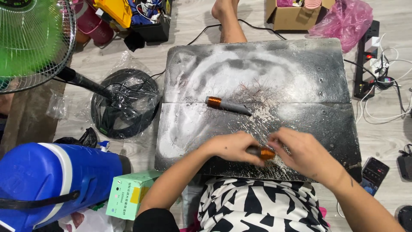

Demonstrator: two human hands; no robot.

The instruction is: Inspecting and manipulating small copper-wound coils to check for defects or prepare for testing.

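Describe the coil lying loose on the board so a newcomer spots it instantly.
Find the dark scorched board on the floor. Near its middle seam lies a grey rod wound with copper wire at its left end. Unlike the similar copper coil between the left hand and right hand, nothing touches it.

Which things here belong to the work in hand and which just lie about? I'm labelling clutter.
In use: left hand, right hand, copper-wound rod, second wound rod, scorched work board.

Lying about: fan, blue cooler, green box, phone, power strip.
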